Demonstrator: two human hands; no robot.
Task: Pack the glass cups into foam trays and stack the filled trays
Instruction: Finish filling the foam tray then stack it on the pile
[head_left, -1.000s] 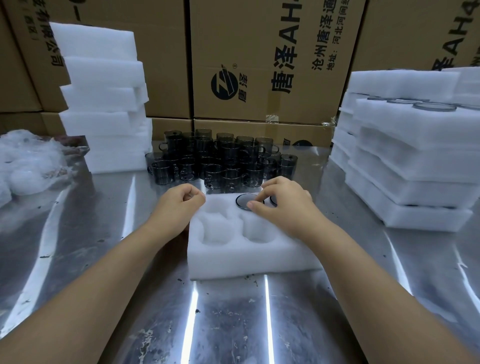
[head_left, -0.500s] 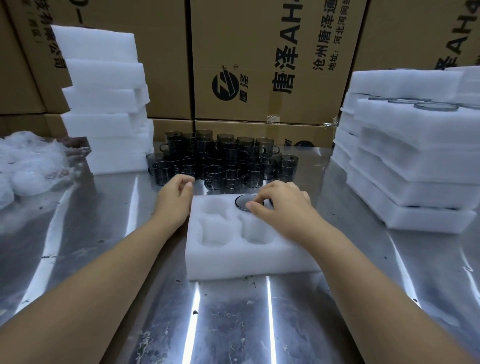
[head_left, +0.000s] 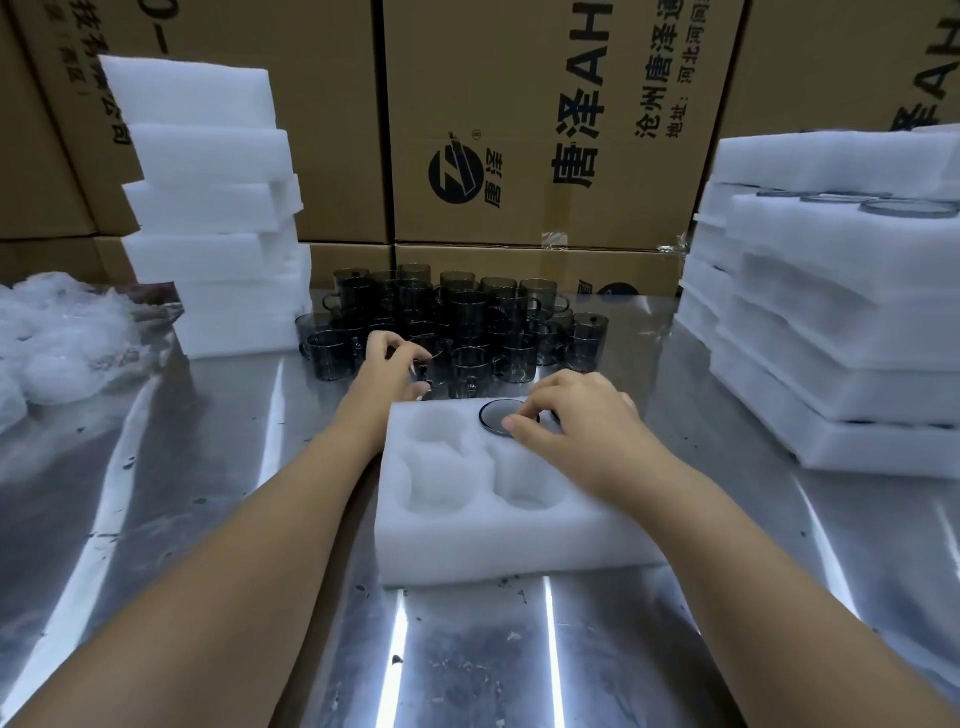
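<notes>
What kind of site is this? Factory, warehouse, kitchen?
Most likely a packing station in a glassware factory or warehouse: printed shipping cartons stacked behind a steel table, a batch of dark glass cups, and piles of foam trays on both sides.

Dim overall; overhead strip glare on steel table (head_left: 156, 493); edges bowed, perhaps soft.

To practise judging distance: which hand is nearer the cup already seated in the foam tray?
Right. The right hand pinches the seated cup at its rim; the left hand is apart, past the foam tray, among the loose cups.
</notes>
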